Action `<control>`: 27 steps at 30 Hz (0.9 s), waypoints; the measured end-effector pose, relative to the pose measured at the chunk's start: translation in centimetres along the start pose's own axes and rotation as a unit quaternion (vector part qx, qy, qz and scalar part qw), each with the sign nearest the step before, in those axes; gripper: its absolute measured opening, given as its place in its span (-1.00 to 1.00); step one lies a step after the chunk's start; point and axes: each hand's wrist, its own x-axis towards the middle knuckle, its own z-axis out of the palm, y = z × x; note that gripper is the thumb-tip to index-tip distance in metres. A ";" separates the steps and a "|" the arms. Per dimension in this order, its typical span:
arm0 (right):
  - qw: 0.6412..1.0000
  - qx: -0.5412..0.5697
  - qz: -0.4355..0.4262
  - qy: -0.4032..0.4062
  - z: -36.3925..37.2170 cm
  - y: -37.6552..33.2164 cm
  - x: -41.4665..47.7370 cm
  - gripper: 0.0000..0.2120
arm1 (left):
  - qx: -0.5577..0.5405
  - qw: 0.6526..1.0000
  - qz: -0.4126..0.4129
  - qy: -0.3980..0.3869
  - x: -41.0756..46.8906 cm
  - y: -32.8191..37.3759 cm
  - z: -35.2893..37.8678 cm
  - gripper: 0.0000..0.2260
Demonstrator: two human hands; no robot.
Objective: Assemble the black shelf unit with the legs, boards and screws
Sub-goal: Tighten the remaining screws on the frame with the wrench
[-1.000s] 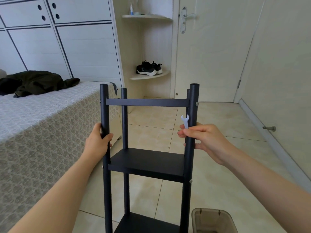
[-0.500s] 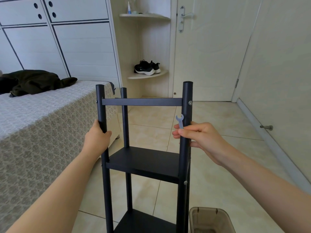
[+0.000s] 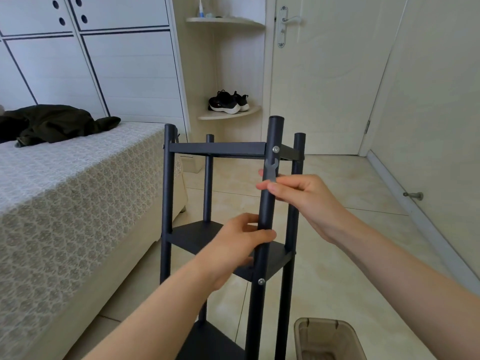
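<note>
The black shelf unit (image 3: 218, 148) stands upright on the tiled floor, turned so one corner leg (image 3: 270, 198) faces me. Three boards show between its legs. A silver screw (image 3: 275, 149) sits in that leg at the top board, and another screw (image 3: 261, 281) lower down. My left hand (image 3: 237, 244) grips the near leg just above the middle board. My right hand (image 3: 302, 196) pinches a small grey wrench (image 3: 271, 168), its open jaw pointing up just below the top screw.
A bed with a patterned cover (image 3: 65, 193) and dark clothing (image 3: 52, 124) lies to the left. A translucent brown bin (image 3: 328, 339) stands at the shelf's lower right. A closed door (image 3: 324, 74), corner shelves with black shoes (image 3: 228, 101) and a floor doorstop (image 3: 413, 195) lie beyond.
The shelf unit has been rotated so a corner leg faces me. My left hand moved from the left leg to that near leg. The wrench has risen closer to the top screw.
</note>
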 end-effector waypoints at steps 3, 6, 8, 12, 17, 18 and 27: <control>1.000 0.000 -0.003 0.020 -0.4 -0.1 0.3 -0.83 | -0.006 0.998 0.039 0.058 0.2 -1.1 1.5 -0.88; 1.000 -0.004 -0.002 0.031 -0.4 0.1 0.4 -0.83 | 0.010 0.991 0.086 0.106 0.3 -1.8 2.4 -0.93; 0.999 0.004 -0.005 0.041 -0.4 0.3 0.4 -0.83 | 0.017 0.989 0.101 0.107 0.4 -2.0 2.4 -0.93; 0.997 0.005 -0.037 0.061 0.1 0.0 0.3 -0.84 | 0.017 0.986 0.135 0.096 0.5 -1.9 1.9 -0.93; 0.994 0.019 -0.073 0.073 0.4 -0.6 0.3 -0.84 | 0.003 0.983 0.164 0.087 0.3 -1.5 1.8 -0.91; 0.994 0.025 -0.076 0.073 0.5 -0.8 0.3 -0.84 | -0.002 0.982 0.169 0.083 0.2 -1.3 1.8 -0.90; 0.995 0.049 -0.075 0.039 1.1 -2.2 0.0 -0.82 | -0.024 0.980 0.182 0.077 -0.6 -0.1 1.4 -0.83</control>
